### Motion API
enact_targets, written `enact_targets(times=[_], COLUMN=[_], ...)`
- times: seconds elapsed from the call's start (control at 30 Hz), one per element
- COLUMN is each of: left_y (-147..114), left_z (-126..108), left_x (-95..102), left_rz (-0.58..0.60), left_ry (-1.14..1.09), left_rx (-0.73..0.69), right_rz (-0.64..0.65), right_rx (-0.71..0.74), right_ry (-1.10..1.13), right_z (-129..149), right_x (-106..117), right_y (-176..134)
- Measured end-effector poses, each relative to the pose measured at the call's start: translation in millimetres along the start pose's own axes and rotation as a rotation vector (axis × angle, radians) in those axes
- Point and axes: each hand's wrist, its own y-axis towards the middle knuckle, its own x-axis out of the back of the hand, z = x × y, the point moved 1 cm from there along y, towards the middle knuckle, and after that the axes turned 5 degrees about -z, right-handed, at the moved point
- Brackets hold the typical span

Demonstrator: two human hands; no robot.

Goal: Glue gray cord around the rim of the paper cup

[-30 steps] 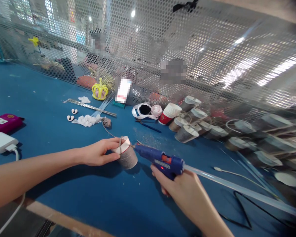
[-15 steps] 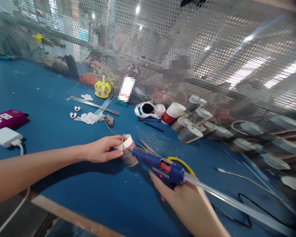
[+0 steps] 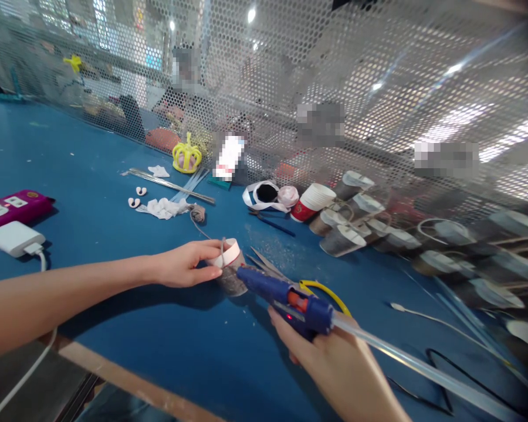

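My left hand (image 3: 189, 264) pinches a small paper cup (image 3: 233, 283) at its left side. The cup has a white upper band and a grey covering lower down, and a thin grey cord runs over its rim. My right hand (image 3: 321, 357) is wrapped round a blue hot glue gun (image 3: 286, 299) with a red light lit on it. Its nozzle points at the right side of the cup, very close to the grey covering; I cannot tell if they touch. A long clear glue stick (image 3: 405, 351) sticks out of its back. Scissors (image 3: 323, 288) with yellow handles lie behind the gun.
Several grey-covered cups (image 3: 343, 240) stand and lie at the right. A stack of paper cups (image 3: 312, 202), ribbon roll (image 3: 264, 196), yellow crown-shaped piece (image 3: 187, 157) and phone (image 3: 229, 157) line the perforated metal screen (image 3: 255, 88). A white charger (image 3: 15, 239) lies left. Black cable (image 3: 440, 375) lies right.
The view has shifted slightly, so the tabletop things appear a little further right. Both hands keep their grips, and the glue gun's nozzle stays by the cup.
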Motion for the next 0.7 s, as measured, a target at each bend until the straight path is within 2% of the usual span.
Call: enact_targets(times=[0.17,0.3,0.4,0.5,0.7], left_y=[-0.9,-0.8,-0.5,-0.4,-1.2], left_z=[1.1,1.3,0.9,0.8,1.1], left_x=[0.7,1.1,1.2,1.2,1.7], left_rz=[0.007,0.019,0.013,0.008,0.016], left_ry=[0.016,0.022,0.011,-0.002,0.004], left_rx=[0.005,-0.004,-0.018,-0.032,-0.036], right_rz=[0.149,0.211,0.198,0.167,0.211], right_rx=[0.054,-0.145,-0.269,-0.302,-0.368], right_ry=[-0.007,-0.001,0.035,0.044,0.045], right_z=[-7.5,-3.4,-1.6,-4.3,-9.1], right_x=[6.2,7.2,3.2,-0.8,-1.1], right_y=[4.5,12.9,16.5,17.7,16.3])
